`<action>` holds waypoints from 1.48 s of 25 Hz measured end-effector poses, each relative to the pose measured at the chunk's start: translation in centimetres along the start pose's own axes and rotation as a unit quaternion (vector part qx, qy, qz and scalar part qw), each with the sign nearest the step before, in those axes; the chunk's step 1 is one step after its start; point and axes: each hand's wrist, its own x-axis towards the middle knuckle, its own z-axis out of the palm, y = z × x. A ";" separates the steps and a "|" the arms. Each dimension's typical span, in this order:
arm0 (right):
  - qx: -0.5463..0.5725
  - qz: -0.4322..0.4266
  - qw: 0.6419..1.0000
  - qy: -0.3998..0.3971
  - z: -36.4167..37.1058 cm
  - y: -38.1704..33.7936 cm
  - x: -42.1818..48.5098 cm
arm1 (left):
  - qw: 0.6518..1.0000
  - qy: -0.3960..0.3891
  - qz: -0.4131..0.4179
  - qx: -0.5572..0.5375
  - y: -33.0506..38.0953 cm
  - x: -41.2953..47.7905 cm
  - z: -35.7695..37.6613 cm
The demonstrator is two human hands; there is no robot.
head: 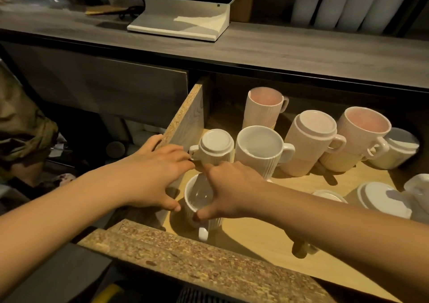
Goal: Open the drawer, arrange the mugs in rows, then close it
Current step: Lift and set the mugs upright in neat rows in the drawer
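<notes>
Gripping a white mug (199, 200) by its rim, the right hand (232, 191) works inside the open drawer (185, 116). Beside it, the left hand (153, 175) rests spread on the drawer's side wall, holding nothing. Beyond both hands the other mugs (311, 140) stand loosely grouped, so arranging and closing likely remain.

dim, warm yellow indoor light. brightest patch on the drawer floor (267, 235) toward 5 o'clock; the desk (278, 47) top is grey with a pale highlight around the white monitor stand (185, 24) at 12 o'clock. hard dark shadows fall under both forearms and beside the mugs (311, 144). left side from 8 to 10 o'clock sinks into near black, detail lost. soft overall, noisy in dark areas. wide-angle bend curves the desk edge, stretches the corners. screen at top is dark with faint reflections.
</notes>
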 end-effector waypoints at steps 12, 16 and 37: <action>-0.004 -0.018 0.999 -0.027 0.3 -0.5 -0.9 | 0.999 -0.003 -0.002 0.042 0.1 -0.1 0.6; 0.009 -0.032 0.999 0.041 -3.4 0.5 -3.4 | 1.000 0.010 0.014 -0.007 0.6 0.0 -0.1; -0.117 -0.016 0.991 -0.067 -7.2 8.5 0.4 | 0.942 0.084 0.012 -0.325 4.1 6.1 -1.5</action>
